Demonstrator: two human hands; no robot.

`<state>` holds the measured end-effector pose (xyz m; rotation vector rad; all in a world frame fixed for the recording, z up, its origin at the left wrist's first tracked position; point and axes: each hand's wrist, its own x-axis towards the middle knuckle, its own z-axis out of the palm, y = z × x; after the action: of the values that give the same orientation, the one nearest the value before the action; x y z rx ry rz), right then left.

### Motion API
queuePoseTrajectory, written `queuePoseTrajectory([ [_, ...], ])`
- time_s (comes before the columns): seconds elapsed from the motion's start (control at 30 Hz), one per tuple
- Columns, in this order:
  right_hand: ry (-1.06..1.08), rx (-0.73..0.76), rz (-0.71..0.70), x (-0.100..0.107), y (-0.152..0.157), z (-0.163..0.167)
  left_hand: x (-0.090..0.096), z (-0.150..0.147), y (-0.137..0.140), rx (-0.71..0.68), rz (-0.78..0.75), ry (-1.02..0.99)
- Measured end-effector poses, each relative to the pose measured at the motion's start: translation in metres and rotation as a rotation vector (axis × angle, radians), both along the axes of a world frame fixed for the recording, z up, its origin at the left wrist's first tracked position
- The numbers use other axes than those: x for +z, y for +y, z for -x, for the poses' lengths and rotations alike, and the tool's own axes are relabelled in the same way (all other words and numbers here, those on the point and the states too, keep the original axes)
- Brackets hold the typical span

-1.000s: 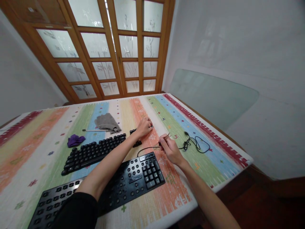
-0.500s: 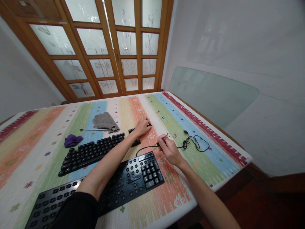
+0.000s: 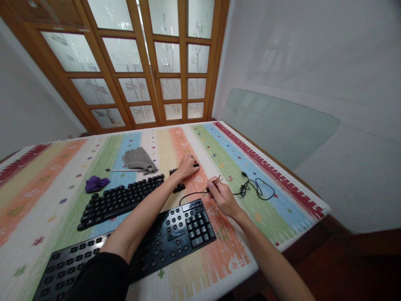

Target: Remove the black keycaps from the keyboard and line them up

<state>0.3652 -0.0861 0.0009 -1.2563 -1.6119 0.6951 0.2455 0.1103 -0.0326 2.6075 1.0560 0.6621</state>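
A black keyboard (image 3: pixel 176 236) lies at the near edge of the table, its number-pad keycaps in place on the right and bare key posts over the rest. My left hand (image 3: pixel 187 165) rests on the cloth beyond it, fingers curled and closed on a small black keycap (image 3: pixel 196 165). Loose keycaps (image 3: pixel 179 188) sit beside that wrist, partly hidden by it. Behind the keyboard, many more keycaps (image 3: pixel 122 198) stand in rows. My right hand (image 3: pixel 222 195) is closed on a thin tool (image 3: pixel 219 179) whose slim ends poke out; its kind is unclear. The keyboard's cable (image 3: pixel 191 194) passes under this hand.
The cable's coiled end (image 3: pixel 257 187) lies on the right. A grey cloth (image 3: pixel 139 159), a thin light-handled brush (image 3: pixel 122 170) and a purple cloth (image 3: pixel 96 184) lie on the left. A striped cloth (image 3: pixel 163 142) covers the table. Wood-framed glass doors (image 3: pixel 148 75) stand behind.
Beside my left fingertips, the keycap shows a little more clearly. Both hands stay nearly where they were, and the view has shifted very slightly.
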Motion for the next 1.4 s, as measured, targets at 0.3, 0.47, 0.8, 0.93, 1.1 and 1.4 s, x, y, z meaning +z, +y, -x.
queuePoseTrajectory([
  [0.3, 0.006, -0.001, -0.001, -0.001, 0.000, 0.000, -0.003, 0.003, 0.003, -0.003, 0.006, 0.024],
  [0.47, -0.001, -0.003, -0.005, -0.001, 0.000, 0.000, -0.003, 0.003, 0.002, 0.009, 0.009, 0.041],
  [0.8, 0.019, -0.007, 0.002, -0.003, 0.000, -0.002, 0.022, 0.051, -0.024, -0.020, -0.036, -0.020],
  [0.93, 0.026, -0.002, -0.011, -0.003, 0.000, -0.002, 0.036, 0.087, -0.059, -0.108, -0.020, -0.056],
  [1.1, 0.135, 0.034, 0.055, -0.004, -0.002, 0.002, 0.041, 0.119, -0.114, -0.223, 0.100, -0.050],
  [1.4, 0.007, 0.234, 0.127, -0.001, -0.026, 0.026, 0.028, 0.143, -0.173, -0.273, 0.184, 0.000],
])
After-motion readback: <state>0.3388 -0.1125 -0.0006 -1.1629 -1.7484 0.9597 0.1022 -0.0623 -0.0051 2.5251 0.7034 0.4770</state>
